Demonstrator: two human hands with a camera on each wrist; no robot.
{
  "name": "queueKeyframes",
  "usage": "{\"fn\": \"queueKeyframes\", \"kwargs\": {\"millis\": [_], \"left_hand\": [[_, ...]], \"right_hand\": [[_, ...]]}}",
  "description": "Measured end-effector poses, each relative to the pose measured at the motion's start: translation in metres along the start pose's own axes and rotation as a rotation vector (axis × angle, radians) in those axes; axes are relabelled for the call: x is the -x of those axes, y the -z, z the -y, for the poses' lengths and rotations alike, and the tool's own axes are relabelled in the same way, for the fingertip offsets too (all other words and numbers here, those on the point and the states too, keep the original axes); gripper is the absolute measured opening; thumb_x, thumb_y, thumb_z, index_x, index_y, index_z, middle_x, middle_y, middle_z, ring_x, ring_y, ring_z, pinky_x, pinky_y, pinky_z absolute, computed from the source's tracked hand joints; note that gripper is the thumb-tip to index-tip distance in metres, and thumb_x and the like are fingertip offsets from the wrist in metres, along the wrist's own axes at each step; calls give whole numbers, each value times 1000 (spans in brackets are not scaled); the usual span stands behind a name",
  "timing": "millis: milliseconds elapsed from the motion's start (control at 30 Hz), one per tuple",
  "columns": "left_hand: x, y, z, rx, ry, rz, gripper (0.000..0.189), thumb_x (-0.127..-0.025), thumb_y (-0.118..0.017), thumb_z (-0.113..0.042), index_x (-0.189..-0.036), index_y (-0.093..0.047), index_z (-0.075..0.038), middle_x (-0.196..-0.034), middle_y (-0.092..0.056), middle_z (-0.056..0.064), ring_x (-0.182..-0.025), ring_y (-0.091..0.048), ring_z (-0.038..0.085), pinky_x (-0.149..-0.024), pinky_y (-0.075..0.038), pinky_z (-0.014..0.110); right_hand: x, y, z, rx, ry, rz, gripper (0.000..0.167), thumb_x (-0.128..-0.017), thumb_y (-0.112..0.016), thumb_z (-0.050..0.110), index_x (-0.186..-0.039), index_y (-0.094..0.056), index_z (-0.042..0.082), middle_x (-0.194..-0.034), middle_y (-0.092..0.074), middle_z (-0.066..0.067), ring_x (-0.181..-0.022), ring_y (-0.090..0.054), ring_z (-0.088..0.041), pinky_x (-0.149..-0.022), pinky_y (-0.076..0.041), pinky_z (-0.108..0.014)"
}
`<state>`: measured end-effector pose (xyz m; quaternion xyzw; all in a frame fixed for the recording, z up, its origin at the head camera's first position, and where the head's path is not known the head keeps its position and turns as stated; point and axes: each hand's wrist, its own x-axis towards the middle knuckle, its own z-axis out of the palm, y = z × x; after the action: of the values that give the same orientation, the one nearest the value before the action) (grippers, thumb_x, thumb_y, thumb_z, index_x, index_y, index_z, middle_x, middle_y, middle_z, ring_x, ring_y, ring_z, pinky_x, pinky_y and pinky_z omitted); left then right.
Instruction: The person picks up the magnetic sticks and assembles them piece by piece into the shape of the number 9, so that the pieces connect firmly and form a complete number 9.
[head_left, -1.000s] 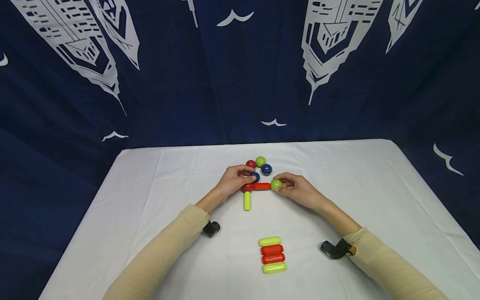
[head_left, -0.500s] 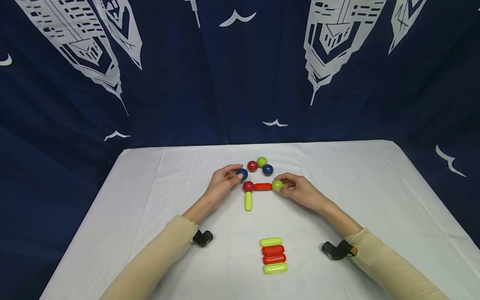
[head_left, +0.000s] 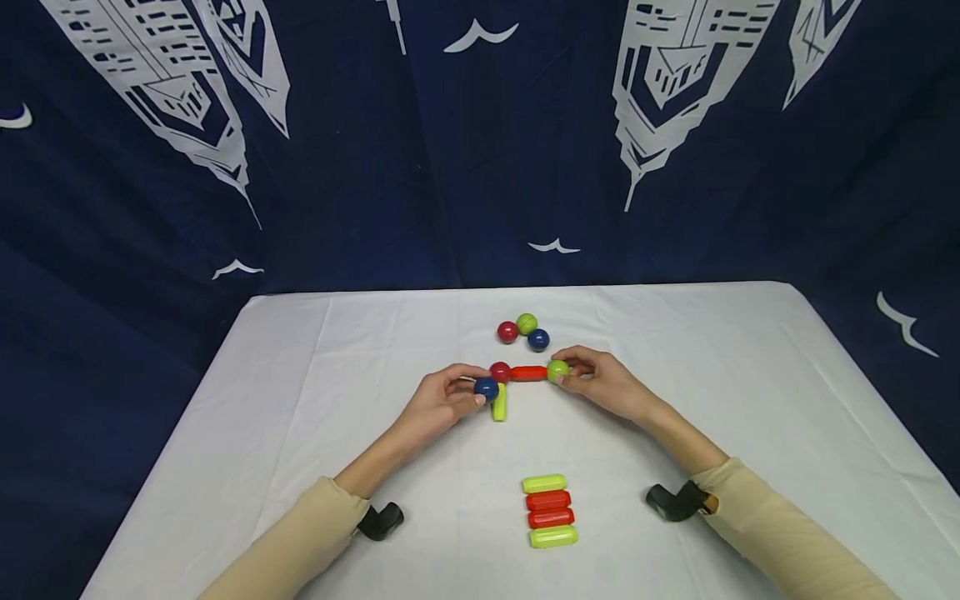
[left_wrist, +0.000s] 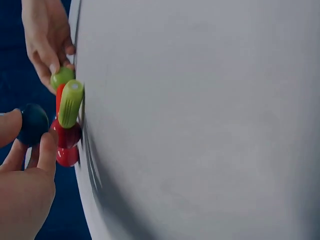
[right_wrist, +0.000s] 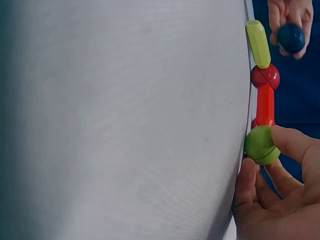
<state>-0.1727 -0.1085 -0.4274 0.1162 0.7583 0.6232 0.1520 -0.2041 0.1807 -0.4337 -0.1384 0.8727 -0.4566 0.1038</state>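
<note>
My left hand [head_left: 438, 402] pinches a blue ball [head_left: 486, 389] between thumb and fingers, left of a small joined figure. That figure has a red ball [head_left: 500, 372] at its corner, with a yellow-green rod [head_left: 499, 404] pointing toward me and a red rod [head_left: 528, 373] running right. At the red rod's far end is a green ball [head_left: 557, 371], which my right hand [head_left: 604, 383] grips by thumb and fingertips. In the left wrist view the blue ball [left_wrist: 33, 125] is held up off the table, apart from the figure.
Behind the figure lie a loose red ball [head_left: 507, 332], a green ball [head_left: 527, 323] and a blue ball [head_left: 538, 339], close together. Nearer me, two yellow-green rods and two red rods [head_left: 549, 500] lie in a row on the white tablecloth [head_left: 360, 333]. A dark blue curtain [head_left: 450, 167] hangs behind.
The left hand has carried the blue ball from behind the red corner ball out to the left, then toward me beside the yellow-green rod. The right hand keeps its grip in place.
</note>
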Motion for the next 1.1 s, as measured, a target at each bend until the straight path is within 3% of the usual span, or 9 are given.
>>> {"fn": "queueKeyframes", "kwargs": {"millis": [233, 467, 700, 867, 967, 1100], "left_hand": [[16, -7, 6, -66, -13, 95, 32, -87, -74, -4, -117, -65, -5, -104, -66, 8, -91, -63, 20, -81, -52, 24], [20, -14, 10, -180, -13, 77, 30, -83, -78, -5, -111, -67, -5, -93, -65, 5, -81, -64, 17, -74, -53, 24], [20, -18, 10, -211, -34, 61, 30, -83, -79, -6, -110, -66, -7, -91, -61, 5, -79, -59, 16, -68, -50, 22], [22, -23, 6, -237, -33, 37, 29, -83, -77, -4, -110, -67, -6, -91, -60, 4, -82, -55, 17, -65, -48, 23], [24, -25, 5, -243, -15, 17, 29, -83, -76, -3, -110, -67, -6, -91, -60, 3, -84, -55, 17, -66, -47, 22], [24, -28, 3, -235, 2, -3, 29, -83, -75, -2, -111, -67, -5, -92, -60, 3, -86, -54, 18, -67, -46, 23]], "right_hand": [[0, 1, 0, -1, -2, -2, 37, -93, -68, 13, -128, -60, 4, -108, -62, -8, -92, -53, -21, -77, -44, -29], [0, 1, 0, 0, -10, -4, 36, -93, -67, 13, -127, -61, 5, -107, -61, -7, -92, -52, -21, -78, -44, -32], [-1, 0, -1, -2, -1, -11, 33, -92, -68, 12, -125, -63, 5, -107, -62, -7, -91, -53, -21, -78, -45, -29], [0, 2, -1, 10, 10, -12, 38, -92, -68, 11, -129, -61, 4, -118, -63, -9, -94, -56, -22, -82, -48, -31], [3, 3, 1, 31, 30, -35, 40, -92, -68, 10, -131, -60, 3, -121, -64, -11, -94, -59, -22, -82, -49, -33], [10, 6, 5, 68, 59, -120, 37, -89, -69, 5, -126, -64, 5, -108, -67, -10, -89, -61, -22, -75, -51, -32]]}}
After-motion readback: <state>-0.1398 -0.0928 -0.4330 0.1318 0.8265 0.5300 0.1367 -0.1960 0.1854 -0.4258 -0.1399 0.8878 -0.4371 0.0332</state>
